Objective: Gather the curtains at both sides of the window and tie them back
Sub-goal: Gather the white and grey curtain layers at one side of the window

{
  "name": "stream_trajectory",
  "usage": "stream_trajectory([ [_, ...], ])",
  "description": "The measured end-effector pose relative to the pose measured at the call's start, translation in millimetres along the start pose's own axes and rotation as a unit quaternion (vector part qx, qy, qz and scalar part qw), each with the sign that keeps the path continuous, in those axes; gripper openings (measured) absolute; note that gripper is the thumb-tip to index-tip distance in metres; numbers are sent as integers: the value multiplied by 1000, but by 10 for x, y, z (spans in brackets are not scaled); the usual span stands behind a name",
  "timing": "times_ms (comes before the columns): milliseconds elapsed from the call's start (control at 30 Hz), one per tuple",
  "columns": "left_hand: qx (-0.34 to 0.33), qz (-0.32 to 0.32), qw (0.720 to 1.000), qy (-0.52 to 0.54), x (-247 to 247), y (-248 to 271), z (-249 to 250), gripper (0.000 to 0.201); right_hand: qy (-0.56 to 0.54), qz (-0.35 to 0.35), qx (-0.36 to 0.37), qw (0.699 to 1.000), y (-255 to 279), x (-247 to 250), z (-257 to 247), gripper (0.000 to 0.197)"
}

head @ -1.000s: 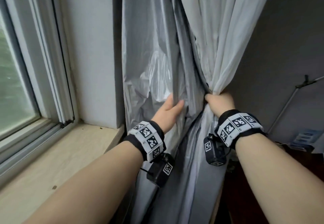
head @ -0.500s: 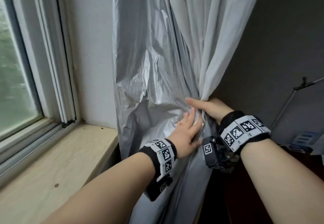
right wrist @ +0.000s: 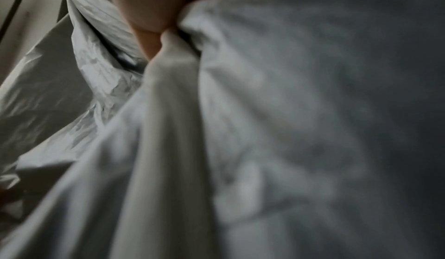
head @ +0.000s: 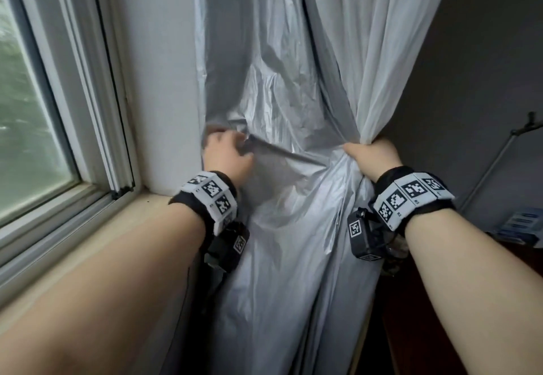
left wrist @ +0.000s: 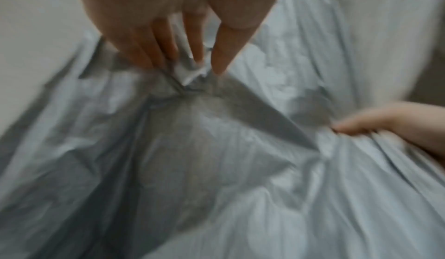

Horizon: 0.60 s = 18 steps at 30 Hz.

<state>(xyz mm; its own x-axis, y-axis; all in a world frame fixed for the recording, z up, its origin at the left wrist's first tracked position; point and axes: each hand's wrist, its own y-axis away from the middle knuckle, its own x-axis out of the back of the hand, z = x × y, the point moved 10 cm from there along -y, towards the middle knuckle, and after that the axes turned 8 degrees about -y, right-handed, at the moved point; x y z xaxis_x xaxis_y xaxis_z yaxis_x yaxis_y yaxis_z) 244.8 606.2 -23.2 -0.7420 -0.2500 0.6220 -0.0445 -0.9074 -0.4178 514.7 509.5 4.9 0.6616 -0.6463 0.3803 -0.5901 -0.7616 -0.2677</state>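
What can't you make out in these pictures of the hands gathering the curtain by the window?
- Right hand fingers: head view, wrapped behind the white curtain; right wrist view shows only a blurred thumb.
- Left hand grip on the silver curtain: motion-blurred in both views.
- Any tie-back: none visible; the curtain top is cut off by the frame edge.
- Blue item at right: too small and cropped to identify.

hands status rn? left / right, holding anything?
Left hand: fingers pinch a fold of the silver curtain lining.
Right hand: grips the gathered white curtain, bunched with the lining.
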Motion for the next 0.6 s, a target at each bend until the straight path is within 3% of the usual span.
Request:
stream_trajectory([
  [100,153,104,981,50,308,-77,-465,68,-11,-3,-4,1000,-5,2,9,23],
  [167,180,106,970,120,345,-134,-565,78,-16,-2,-8,1000,-20,9,21,24],
  [200,174,96,965,170,308,-178,-558,73,-17,-1,-10,1000,-27,8,28,24],
  [300,109,10,963,246,72,-220,-316,15,-22,2,-16,1000,-47,-5,45,25],
  [333,85,-13,963,256,-15,-217,-237,11,-24,2,-17,1000,-61,-14,49,25],
  [433,5,-58,958,282,-183,-99,90,21,-32,0,-22,999,-87,-49,52,26],
  [533,-137,-93,954,249,-282,152,641,13,-29,6,-28,999,-124,-74,50,36],
  [600,-178,-118,941,263,-381,332,882,27,-21,10,-35,999,-138,-86,56,45],
])
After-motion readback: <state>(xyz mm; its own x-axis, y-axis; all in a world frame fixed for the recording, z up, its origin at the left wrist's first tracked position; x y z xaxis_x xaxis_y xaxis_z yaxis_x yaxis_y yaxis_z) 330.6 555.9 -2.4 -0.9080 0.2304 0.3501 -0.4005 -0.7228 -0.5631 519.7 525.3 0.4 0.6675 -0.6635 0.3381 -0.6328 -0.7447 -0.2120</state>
